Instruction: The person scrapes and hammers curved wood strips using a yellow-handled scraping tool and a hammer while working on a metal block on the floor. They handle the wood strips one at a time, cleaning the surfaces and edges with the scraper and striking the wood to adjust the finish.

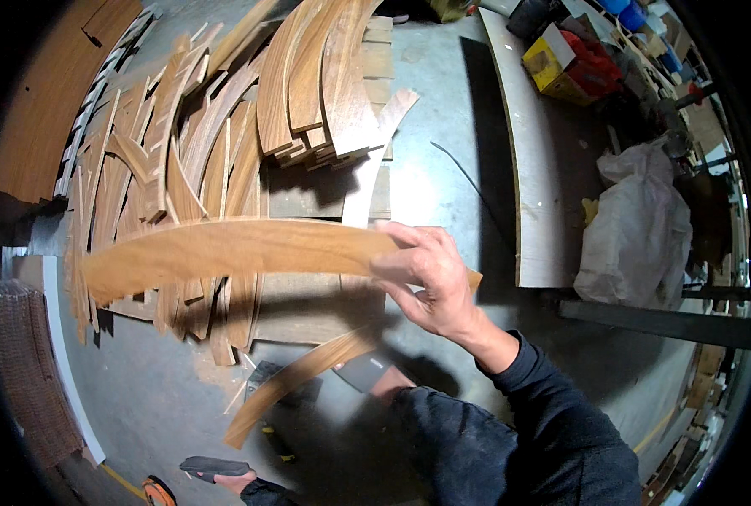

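My right hand (433,274) is closed around one end of a curved wooden board (240,250), its thumb below and its fingers over the top. The board reaches left across the view, above a heap of curved wood offcuts (223,160); its far end is slightly blurred. My left hand is not in view. Below the held board, a second curved wooden strip (299,377) slants near my foot in a grey slipper (363,372). Beyond my hand, a neat stack of curved boards (308,76) rests on a wooden pallet (378,63).
A long pale panel (544,185) stands at the right, with a white sack (637,228) and a dark metal bar (658,322) beside it. A red and yellow box (569,63) is farther back. Near my other slippered foot (215,467) lie a yellow-and-black tool (276,444) and a round orange object (158,492).
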